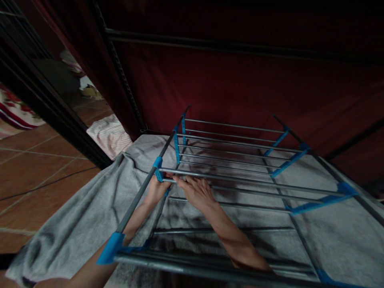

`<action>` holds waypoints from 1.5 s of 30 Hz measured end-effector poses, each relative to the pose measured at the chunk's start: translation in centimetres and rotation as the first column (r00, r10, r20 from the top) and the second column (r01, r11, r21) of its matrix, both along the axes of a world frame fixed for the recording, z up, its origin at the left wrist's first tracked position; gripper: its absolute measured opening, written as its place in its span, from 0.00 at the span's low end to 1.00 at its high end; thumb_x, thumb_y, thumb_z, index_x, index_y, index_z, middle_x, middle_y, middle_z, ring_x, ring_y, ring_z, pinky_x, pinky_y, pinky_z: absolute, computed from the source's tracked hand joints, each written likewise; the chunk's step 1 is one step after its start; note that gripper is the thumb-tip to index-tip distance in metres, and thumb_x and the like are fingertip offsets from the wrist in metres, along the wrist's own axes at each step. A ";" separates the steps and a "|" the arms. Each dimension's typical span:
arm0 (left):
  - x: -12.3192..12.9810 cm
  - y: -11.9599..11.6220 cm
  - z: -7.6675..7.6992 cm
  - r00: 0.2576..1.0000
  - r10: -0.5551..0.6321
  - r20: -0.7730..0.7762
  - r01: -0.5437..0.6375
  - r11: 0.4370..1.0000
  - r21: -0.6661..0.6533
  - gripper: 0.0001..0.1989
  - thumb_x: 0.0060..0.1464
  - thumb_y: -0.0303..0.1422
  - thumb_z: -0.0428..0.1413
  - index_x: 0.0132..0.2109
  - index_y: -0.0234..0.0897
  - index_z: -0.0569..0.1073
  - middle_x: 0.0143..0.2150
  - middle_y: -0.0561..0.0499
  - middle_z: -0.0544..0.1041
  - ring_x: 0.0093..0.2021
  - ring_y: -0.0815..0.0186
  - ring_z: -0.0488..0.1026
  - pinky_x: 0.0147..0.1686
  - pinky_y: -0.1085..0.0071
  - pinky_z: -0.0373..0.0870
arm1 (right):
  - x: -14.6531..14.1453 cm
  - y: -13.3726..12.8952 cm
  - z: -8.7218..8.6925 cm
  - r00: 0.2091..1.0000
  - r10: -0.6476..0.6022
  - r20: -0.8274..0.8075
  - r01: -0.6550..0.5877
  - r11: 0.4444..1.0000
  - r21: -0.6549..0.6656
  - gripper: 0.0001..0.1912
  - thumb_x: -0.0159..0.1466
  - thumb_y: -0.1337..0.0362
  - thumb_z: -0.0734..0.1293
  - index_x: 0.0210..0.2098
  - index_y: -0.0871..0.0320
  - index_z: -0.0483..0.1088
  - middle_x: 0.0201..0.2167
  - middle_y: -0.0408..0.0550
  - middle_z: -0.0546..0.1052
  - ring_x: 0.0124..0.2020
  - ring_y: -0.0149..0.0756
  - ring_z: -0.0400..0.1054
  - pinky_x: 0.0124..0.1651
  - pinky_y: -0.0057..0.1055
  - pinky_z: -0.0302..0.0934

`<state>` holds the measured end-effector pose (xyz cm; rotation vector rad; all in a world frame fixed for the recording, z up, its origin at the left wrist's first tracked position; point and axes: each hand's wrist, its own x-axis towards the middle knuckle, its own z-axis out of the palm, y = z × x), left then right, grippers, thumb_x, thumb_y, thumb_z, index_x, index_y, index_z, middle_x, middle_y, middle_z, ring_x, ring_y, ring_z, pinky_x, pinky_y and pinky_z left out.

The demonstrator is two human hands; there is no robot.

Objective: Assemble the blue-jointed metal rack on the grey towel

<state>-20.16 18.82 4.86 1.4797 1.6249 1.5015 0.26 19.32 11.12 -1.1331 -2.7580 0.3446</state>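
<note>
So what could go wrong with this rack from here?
The left hand and right hand are close together by a blue connector and a metal tube, so a finger might get pinched.
The rack sits on a soft, rumpled blanket, so it may wobble or shift if pushed.
Both forearms pass behind parts of the frame, so pulling back carelessly could jolt it.

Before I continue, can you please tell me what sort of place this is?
It is probably a room in a home, perhaps a sleeping corner. A grey blanket is spread under the metal rack, a dark red curtain hangs behind it, and reddish-brown floor tiles show at the left.
</note>
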 end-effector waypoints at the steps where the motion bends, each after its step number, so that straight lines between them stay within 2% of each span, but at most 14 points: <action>1: 0.1 0.0 0.0 1.000 0.003 0.007 -0.003 1.000 0.005 0.08 0.46 0.41 0.61 0.29 0.42 0.74 0.30 0.50 0.76 0.32 0.58 0.70 0.37 0.61 0.72 | 0.0 0.0 0.0 1.000 0.003 -0.005 -0.003 1.000 0.005 0.30 0.72 0.68 0.52 0.70 0.38 0.50 0.58 0.47 0.72 0.57 0.43 0.67 0.53 0.41 0.60; 10: 0.8 -0.3 0.2 0.999 0.017 0.043 -0.018 1.000 0.023 0.11 0.48 0.39 0.61 0.27 0.36 0.72 0.26 0.52 0.72 0.29 0.66 0.68 0.31 0.70 0.69 | 0.0 -0.1 0.1 1.000 0.008 0.004 -0.008 1.000 0.024 0.31 0.71 0.69 0.51 0.70 0.39 0.49 0.56 0.49 0.73 0.55 0.43 0.68 0.52 0.41 0.60; 17: 0.9 -0.2 0.4 0.998 0.030 0.047 -0.031 0.999 0.029 0.10 0.47 0.39 0.61 0.28 0.36 0.73 0.28 0.52 0.74 0.30 0.65 0.69 0.34 0.70 0.71 | 0.0 0.0 -0.4 1.000 0.017 -0.001 -0.017 0.998 0.056 0.30 0.71 0.69 0.52 0.70 0.40 0.50 0.55 0.49 0.74 0.54 0.44 0.68 0.51 0.41 0.61; 21: 0.9 -0.2 0.5 0.999 0.018 0.039 -0.020 0.999 0.039 0.11 0.47 0.40 0.60 0.27 0.37 0.72 0.27 0.52 0.74 0.29 0.65 0.69 0.33 0.70 0.70 | 0.0 -0.1 -0.2 1.000 0.008 0.009 -0.008 0.997 0.072 0.30 0.71 0.69 0.51 0.70 0.40 0.51 0.53 0.50 0.74 0.52 0.43 0.70 0.51 0.40 0.61; 25: 0.7 -0.3 0.4 1.000 0.026 0.009 -0.026 0.999 0.034 0.11 0.48 0.40 0.60 0.27 0.37 0.72 0.27 0.52 0.74 0.30 0.65 0.70 0.34 0.69 0.70 | -0.1 -0.1 0.1 1.000 0.006 0.011 -0.007 0.999 0.052 0.30 0.71 0.69 0.51 0.70 0.39 0.50 0.53 0.50 0.74 0.52 0.43 0.70 0.50 0.40 0.61; 34: 1.1 -0.2 0.4 0.998 0.034 0.050 -0.037 0.998 0.058 0.09 0.48 0.39 0.60 0.31 0.37 0.76 0.32 0.49 0.77 0.33 0.62 0.73 0.38 0.66 0.72 | -0.1 0.2 -0.1 1.000 0.005 -0.007 -0.005 1.000 0.024 0.29 0.73 0.67 0.50 0.70 0.37 0.49 0.56 0.46 0.74 0.54 0.43 0.69 0.52 0.41 0.60; 38: 1.4 -0.4 -0.5 0.992 0.111 0.065 -0.115 0.992 0.058 0.09 0.47 0.38 0.60 0.32 0.37 0.75 0.33 0.49 0.77 0.34 0.63 0.73 0.39 0.67 0.71 | -0.1 0.1 0.2 1.000 -0.008 -0.014 0.008 1.000 0.012 0.26 0.74 0.62 0.50 0.70 0.36 0.50 0.56 0.45 0.74 0.52 0.43 0.69 0.51 0.41 0.60; 41: 1.6 -0.6 -1.7 0.981 0.165 0.106 -0.168 0.986 0.017 0.08 0.48 0.38 0.59 0.33 0.38 0.73 0.29 0.52 0.75 0.30 0.65 0.70 0.33 0.69 0.69 | 0.0 0.1 0.3 1.000 -0.013 -0.005 0.013 1.000 0.007 0.25 0.75 0.60 0.50 0.69 0.36 0.52 0.57 0.47 0.73 0.52 0.41 0.70 0.52 0.40 0.60; 45: 1.8 -0.8 -2.9 0.974 0.175 0.145 -0.172 0.985 -0.029 0.08 0.49 0.38 0.58 0.33 0.37 0.72 0.26 0.53 0.72 0.27 0.66 0.68 0.29 0.71 0.66 | 0.0 0.1 0.4 1.000 -0.011 0.015 0.011 1.000 0.002 0.25 0.75 0.60 0.49 0.69 0.37 0.53 0.58 0.48 0.73 0.53 0.41 0.69 0.52 0.40 0.60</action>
